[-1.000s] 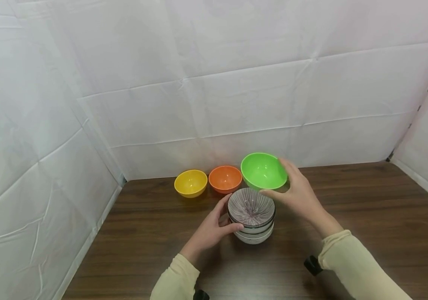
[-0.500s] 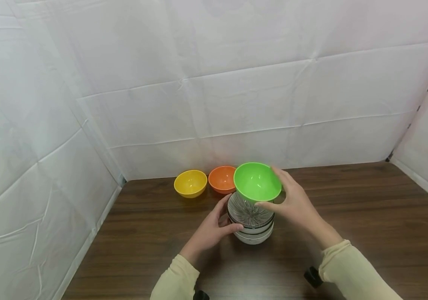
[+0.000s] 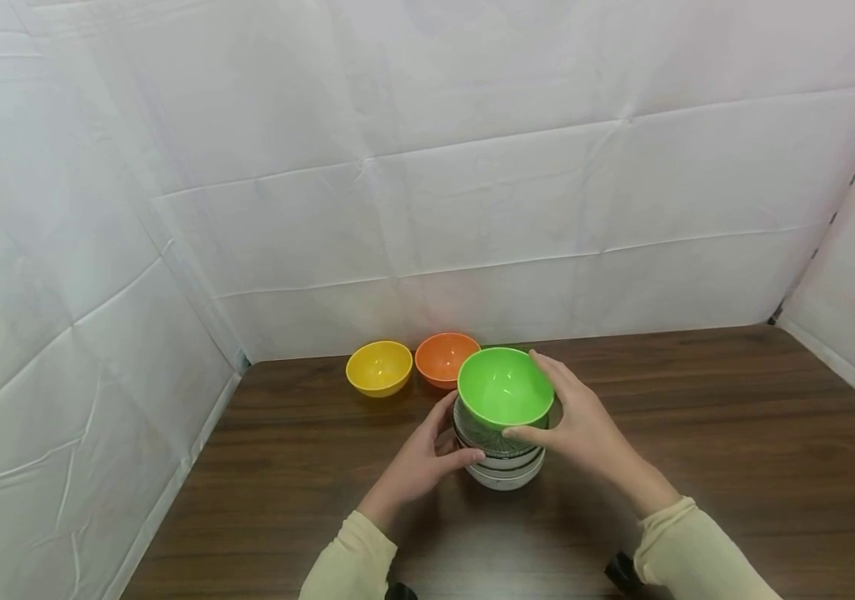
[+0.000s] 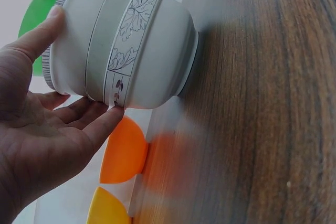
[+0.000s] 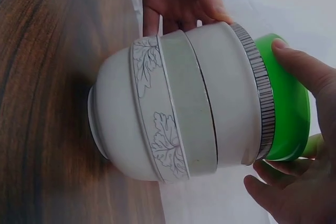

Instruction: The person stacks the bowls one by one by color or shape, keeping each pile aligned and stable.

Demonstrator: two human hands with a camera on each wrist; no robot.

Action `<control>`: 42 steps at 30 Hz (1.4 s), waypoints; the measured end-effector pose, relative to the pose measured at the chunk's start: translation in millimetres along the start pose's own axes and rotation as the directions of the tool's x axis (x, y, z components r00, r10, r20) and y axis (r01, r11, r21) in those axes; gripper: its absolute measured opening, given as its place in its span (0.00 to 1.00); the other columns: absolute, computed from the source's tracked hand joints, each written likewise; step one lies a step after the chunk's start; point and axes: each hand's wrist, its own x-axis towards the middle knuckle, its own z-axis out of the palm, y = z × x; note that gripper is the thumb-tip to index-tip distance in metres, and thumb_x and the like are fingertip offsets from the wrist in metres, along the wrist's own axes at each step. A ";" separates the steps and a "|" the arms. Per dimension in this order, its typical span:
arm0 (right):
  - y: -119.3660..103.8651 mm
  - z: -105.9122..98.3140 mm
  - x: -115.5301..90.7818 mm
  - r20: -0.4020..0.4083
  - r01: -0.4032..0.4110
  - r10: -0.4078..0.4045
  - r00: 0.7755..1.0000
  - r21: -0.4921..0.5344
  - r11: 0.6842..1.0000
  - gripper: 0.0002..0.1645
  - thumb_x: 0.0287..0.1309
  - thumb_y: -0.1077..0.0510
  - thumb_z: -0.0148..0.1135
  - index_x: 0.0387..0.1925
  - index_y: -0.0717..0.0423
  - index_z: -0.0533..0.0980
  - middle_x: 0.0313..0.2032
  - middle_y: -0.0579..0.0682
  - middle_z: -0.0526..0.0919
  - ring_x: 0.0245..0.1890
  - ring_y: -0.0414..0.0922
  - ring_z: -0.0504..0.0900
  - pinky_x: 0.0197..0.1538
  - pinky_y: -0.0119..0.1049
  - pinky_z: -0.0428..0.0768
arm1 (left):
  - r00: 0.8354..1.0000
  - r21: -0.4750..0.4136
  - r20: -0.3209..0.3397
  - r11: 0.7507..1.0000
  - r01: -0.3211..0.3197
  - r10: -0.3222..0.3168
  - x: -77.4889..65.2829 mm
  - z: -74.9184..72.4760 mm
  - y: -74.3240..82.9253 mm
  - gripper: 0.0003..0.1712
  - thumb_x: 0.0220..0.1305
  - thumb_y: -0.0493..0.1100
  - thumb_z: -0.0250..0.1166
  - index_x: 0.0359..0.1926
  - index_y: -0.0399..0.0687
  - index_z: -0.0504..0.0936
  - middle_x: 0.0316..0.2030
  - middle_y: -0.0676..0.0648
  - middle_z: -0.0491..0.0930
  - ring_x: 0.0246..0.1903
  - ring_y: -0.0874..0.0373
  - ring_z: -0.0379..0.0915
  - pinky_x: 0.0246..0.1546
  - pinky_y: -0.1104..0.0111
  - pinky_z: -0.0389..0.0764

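Note:
A stack of ceramic bowls [image 3: 504, 477] stands on the table, its top bowl [image 5: 226, 85] edged with a dark striped rim. The bottom bowl [image 4: 160, 56] carries a band of leaf drawings, and a pale green one [image 5: 190, 103] sits between. My left hand [image 3: 423, 458] holds the stack from the left, thumb at the upper rim and fingers around the far side. Between thumb and fingers, my right hand [image 3: 588, 425] grips a bright green bowl [image 3: 506, 385]. The green bowl's base is down inside the top bowl's rim, hiding much of its striped interior.
Behind the stack, a yellow bowl [image 3: 379, 369] and an orange bowl [image 3: 444, 358] sit side by side near the back edge of the dark wooden table [image 3: 697, 433]. White sheeting [image 3: 487, 208] hangs behind and at both sides.
My right hand has brought the green bowl down and leftward, from behind the stack into the top ceramic bowl. The left hand has stayed on the stack.

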 end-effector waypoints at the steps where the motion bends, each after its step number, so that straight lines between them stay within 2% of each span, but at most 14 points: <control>1: 0.0 0.7 -0.5 0.003 -0.002 0.002 1.000 -0.001 1.000 0.66 0.35 0.36 0.75 0.70 0.61 0.56 0.68 0.61 0.63 0.63 0.58 0.66 0.60 0.65 0.70 | 1.000 -0.007 0.002 1.000 0.002 -0.002 0.1 -0.1 0.4 0.47 0.59 0.43 0.68 0.73 0.53 0.51 0.72 0.43 0.54 0.68 0.44 0.55 0.65 0.47 0.65; 5: 0.0 2.8 -2.9 0.011 -0.002 0.002 1.000 -0.009 1.000 0.66 0.35 0.35 0.75 0.70 0.61 0.56 0.67 0.62 0.63 0.63 0.60 0.66 0.60 0.66 0.70 | 1.000 -0.022 0.006 1.000 0.014 -0.014 0.0 -0.2 1.6 0.47 0.59 0.41 0.68 0.73 0.48 0.51 0.72 0.40 0.53 0.68 0.42 0.54 0.65 0.45 0.65; 13: -0.5 5.0 -6.3 0.039 -0.007 0.008 0.999 -0.028 1.000 0.66 0.34 0.33 0.73 0.71 0.60 0.56 0.67 0.64 0.63 0.63 0.61 0.66 0.60 0.67 0.71 | 1.000 -0.007 0.001 1.000 0.012 -0.012 -0.9 -0.3 0.6 0.48 0.58 0.48 0.68 0.73 0.54 0.51 0.73 0.45 0.54 0.68 0.45 0.55 0.65 0.49 0.66; 20: -2.0 6.6 -8.1 0.057 -0.018 0.019 0.998 -0.031 0.999 0.67 0.33 0.31 0.73 0.71 0.60 0.56 0.67 0.64 0.63 0.62 0.61 0.66 0.59 0.66 0.72 | 1.000 -0.008 0.001 1.000 0.011 -0.011 0.0 -0.2 -0.7 0.49 0.57 0.50 0.69 0.73 0.55 0.51 0.73 0.46 0.53 0.68 0.46 0.55 0.66 0.49 0.66; 28: -1.8 7.6 -9.1 0.062 -0.009 0.011 0.998 -0.035 0.999 0.67 0.33 0.34 0.75 0.70 0.61 0.57 0.67 0.64 0.63 0.62 0.61 0.66 0.58 0.66 0.72 | 1.000 -0.020 0.003 1.000 0.015 -0.015 -2.1 0.2 5.4 0.48 0.58 0.47 0.69 0.73 0.53 0.51 0.72 0.44 0.54 0.68 0.46 0.54 0.66 0.48 0.65; 32: -2.6 7.6 -9.6 0.066 0.006 -0.005 0.998 -0.025 1.000 0.66 0.33 0.37 0.76 0.70 0.63 0.57 0.67 0.65 0.64 0.62 0.61 0.67 0.59 0.66 0.71 | 1.000 -0.014 0.000 1.000 -0.001 0.001 0.0 0.1 0.1 0.48 0.57 0.49 0.69 0.73 0.54 0.52 0.72 0.46 0.55 0.68 0.46 0.55 0.65 0.48 0.66; 42: -2.0 10.4 -12.0 0.068 -0.012 0.011 0.998 0.007 1.000 0.66 0.34 0.39 0.77 0.70 0.64 0.56 0.67 0.66 0.62 0.63 0.61 0.65 0.60 0.67 0.70 | 1.000 0.004 -0.007 1.000 0.029 -0.029 0.6 0.1 0.8 0.50 0.55 0.52 0.70 0.73 0.57 0.52 0.72 0.49 0.55 0.68 0.48 0.55 0.65 0.50 0.66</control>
